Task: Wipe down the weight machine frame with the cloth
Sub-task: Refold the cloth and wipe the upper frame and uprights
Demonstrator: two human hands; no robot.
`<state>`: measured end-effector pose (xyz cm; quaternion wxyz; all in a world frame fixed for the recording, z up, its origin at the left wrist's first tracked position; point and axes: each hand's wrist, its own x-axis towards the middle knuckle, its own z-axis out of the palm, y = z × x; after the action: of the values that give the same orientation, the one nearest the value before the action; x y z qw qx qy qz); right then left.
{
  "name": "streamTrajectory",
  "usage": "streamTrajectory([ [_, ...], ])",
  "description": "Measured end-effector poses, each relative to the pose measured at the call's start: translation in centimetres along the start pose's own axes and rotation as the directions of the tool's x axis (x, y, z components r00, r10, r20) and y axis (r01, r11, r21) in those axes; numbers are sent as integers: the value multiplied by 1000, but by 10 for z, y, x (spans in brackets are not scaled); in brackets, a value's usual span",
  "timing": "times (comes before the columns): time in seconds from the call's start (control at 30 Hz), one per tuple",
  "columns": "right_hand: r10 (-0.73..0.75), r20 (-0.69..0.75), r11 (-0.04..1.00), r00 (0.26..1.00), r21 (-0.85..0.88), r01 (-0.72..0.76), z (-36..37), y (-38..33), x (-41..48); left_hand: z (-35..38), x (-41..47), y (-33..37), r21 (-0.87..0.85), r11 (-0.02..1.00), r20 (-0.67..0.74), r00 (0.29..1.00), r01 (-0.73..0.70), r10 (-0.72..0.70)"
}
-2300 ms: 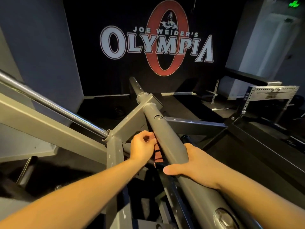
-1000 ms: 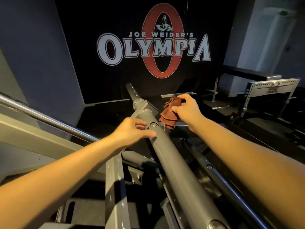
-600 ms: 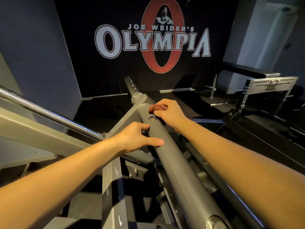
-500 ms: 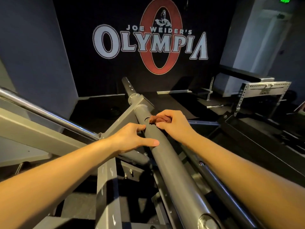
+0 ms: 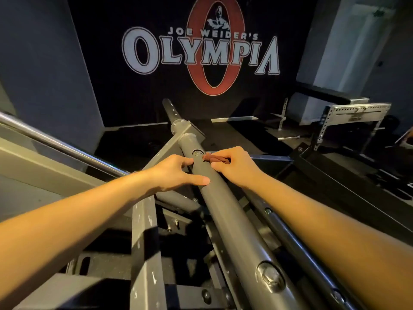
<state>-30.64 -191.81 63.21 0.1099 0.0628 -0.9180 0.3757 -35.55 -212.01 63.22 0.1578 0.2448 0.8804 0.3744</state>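
Note:
A thick grey round tube [image 5: 232, 222] of the weight machine frame slopes from the lower right up to a flange joint [image 5: 186, 130] in the middle. My right hand [image 5: 237, 166] presses a small reddish-brown cloth [image 5: 215, 159] against the tube's right side, fingers curled over it, so only a strip of cloth shows. My left hand [image 5: 176, 174] rests on the tube's left side just below the cloth, thumb laid across the top, fingers fairly straight.
A chrome bar [image 5: 60, 143] and a pale grey beam [image 5: 44, 166] run diagonally at the left. A grey upright post [image 5: 145, 249] stands below my left arm. A perforated steel rack [image 5: 355, 113] and bench sit at the right, with a black logo wall behind.
The cloth passed from my left hand to my right. My right hand brought it down onto the tube near the joint and slid it a little toward me. My left hand stayed on the tube.

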Motion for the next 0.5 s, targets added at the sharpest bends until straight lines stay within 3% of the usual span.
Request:
streamTrajectory([
  [0.37,-39,277,990,960,-122,76,-57,-35,-122,10,-26,23,31,997,-92,994,65,-62],
  [0.5,19,349,989,937,-145,34,-75,-46,-156,14,-41,41,222,975,-131,990,-17,47],
])
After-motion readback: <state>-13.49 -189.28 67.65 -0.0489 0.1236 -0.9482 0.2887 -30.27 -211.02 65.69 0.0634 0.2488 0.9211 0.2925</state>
